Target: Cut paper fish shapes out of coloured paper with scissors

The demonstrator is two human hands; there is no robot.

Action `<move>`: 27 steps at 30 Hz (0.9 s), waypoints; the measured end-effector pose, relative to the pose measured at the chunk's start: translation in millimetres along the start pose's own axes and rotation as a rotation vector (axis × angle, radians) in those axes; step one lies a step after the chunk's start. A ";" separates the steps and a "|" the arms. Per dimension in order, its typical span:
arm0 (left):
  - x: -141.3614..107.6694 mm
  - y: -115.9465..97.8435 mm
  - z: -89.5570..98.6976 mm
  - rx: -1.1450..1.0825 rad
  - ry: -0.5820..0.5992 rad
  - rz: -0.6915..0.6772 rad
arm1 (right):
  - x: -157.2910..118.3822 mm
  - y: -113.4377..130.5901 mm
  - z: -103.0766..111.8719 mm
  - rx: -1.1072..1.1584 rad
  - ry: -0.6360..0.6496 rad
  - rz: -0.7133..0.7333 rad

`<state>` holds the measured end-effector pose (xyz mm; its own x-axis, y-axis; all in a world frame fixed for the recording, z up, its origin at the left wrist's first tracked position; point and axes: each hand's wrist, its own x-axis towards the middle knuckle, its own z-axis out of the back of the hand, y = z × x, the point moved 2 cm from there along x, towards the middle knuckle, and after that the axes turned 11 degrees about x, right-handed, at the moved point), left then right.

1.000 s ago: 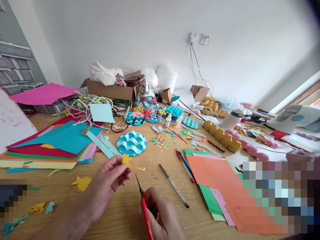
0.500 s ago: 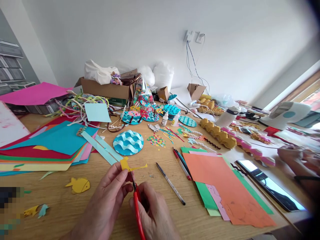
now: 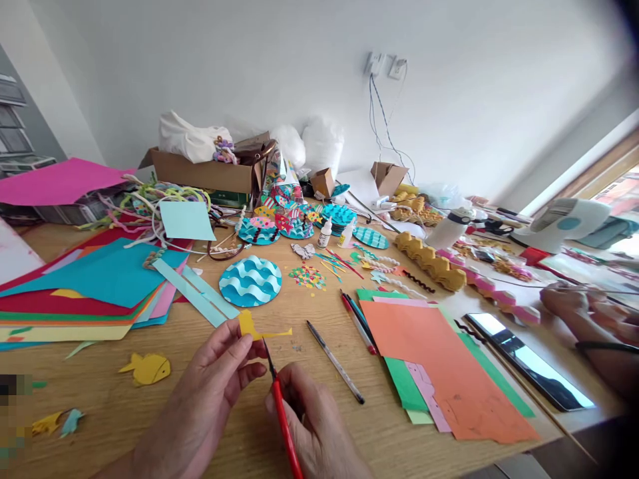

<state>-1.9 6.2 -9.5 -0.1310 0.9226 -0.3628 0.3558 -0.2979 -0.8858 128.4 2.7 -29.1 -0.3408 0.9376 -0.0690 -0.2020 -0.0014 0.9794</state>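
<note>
Between the thumb and fingers of my left hand (image 3: 214, 379) is a small piece of yellow paper (image 3: 248, 324), with a thin strip sticking out to the right. My right hand (image 3: 312, 419) is closed round red-handled scissors (image 3: 283, 416); their blade tips point up at the lower edge of the yellow paper. Left of my hands a yellow paper fish (image 3: 148, 369) lies flat. Beyond them is a blue disc with pale wavy strips (image 3: 250, 281). A pen (image 3: 335, 362) lies to the right of the scissors.
Stacked coloured sheets (image 3: 100, 273) lie at left, orange paper (image 3: 439, 359) over green at right. A phone (image 3: 529, 362) and another person's hand (image 3: 564, 303) are at far right. Confetti (image 3: 307, 276), glue bottles (image 3: 325, 234) and a cardboard box (image 3: 204, 169) stand farther back.
The scissors have drawn slightly down and right from the yellow paper, their blades now closer together. The whole view has shifted a little, so the table things appear farther left.
</note>
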 end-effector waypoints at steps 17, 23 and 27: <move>20.8 -11.1 18.8 0.345 0.206 -0.032 | -10.2 22.6 44.2 -0.317 0.099 -0.105; 18.5 -7.9 13.6 0.293 0.205 0.012 | -8.0 10.1 29.9 -0.233 0.103 -0.098; 17.9 -4.6 11.2 0.284 0.241 0.022 | -8.5 9.5 24.1 -0.178 0.107 -0.088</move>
<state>-16.3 21.3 -15.2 0.1075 0.9362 -0.3345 0.0810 -0.3436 -0.9356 151.5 3.1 -14.6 -0.4080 0.8947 -0.1816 -0.3911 0.0085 0.9203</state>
